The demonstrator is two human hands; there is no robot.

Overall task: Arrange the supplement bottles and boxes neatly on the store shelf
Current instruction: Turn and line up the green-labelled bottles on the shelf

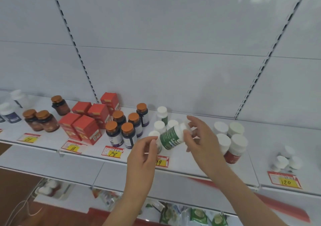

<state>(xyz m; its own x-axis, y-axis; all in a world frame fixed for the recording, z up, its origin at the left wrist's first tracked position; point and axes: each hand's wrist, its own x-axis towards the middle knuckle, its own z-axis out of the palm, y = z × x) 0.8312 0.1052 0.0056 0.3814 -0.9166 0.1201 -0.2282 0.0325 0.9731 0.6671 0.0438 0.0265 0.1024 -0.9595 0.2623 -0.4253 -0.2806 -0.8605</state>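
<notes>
R hand (199, 137) pinching tilted white-capped green-label plastic bottle (172, 137) above white metal shelf (191, 163); L hand (145, 149) fingers loosely curled, empty afaict. Next I'd stand it upright w/ its green-label group (160, 121).

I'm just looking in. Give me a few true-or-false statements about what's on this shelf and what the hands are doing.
1. The right hand holds a green-labelled bottle tilted. True.
2. The red boxes stand right of the hands. False: they are left of them.
3. The dark bottles have white caps. False: their caps are orange.
4. The left hand touches an upright white-capped bottle. True.
5. A yellow tag reads 120. True.
</notes>
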